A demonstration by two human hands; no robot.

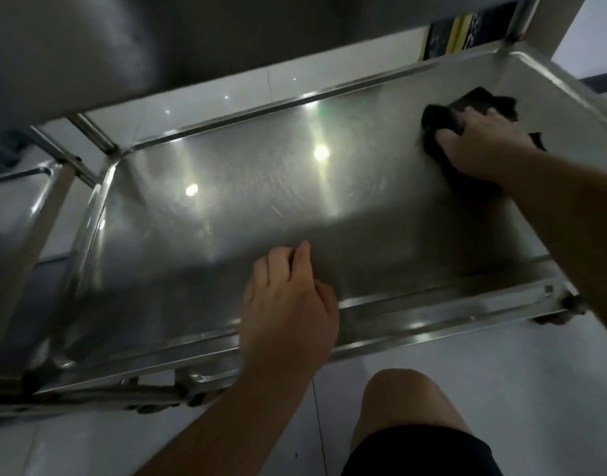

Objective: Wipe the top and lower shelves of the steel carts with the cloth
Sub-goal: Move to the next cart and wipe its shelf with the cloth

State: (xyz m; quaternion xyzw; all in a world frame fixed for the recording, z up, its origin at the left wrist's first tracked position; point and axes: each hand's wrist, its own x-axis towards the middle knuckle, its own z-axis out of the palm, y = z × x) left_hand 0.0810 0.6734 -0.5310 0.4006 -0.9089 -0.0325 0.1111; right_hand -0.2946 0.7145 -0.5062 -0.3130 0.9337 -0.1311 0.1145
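Head view: my right hand (480, 149) has its fingers clamped on the dark cloth (467, 108), pressing it on the far right corner of the cart's lower shelf (261, 201). My left hand (288, 304) rests loosely curled at the shelf's near rim, holding nothing.

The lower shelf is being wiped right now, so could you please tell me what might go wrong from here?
The right hand works the dark cloth in the far right corner of the lower shelf, so the left side may get missed. The left hand rests on the shelf's front edge and could leave fresh prints on the steel. The upper shelf hangs close overhead; rising carelessly might mean a bumped head.
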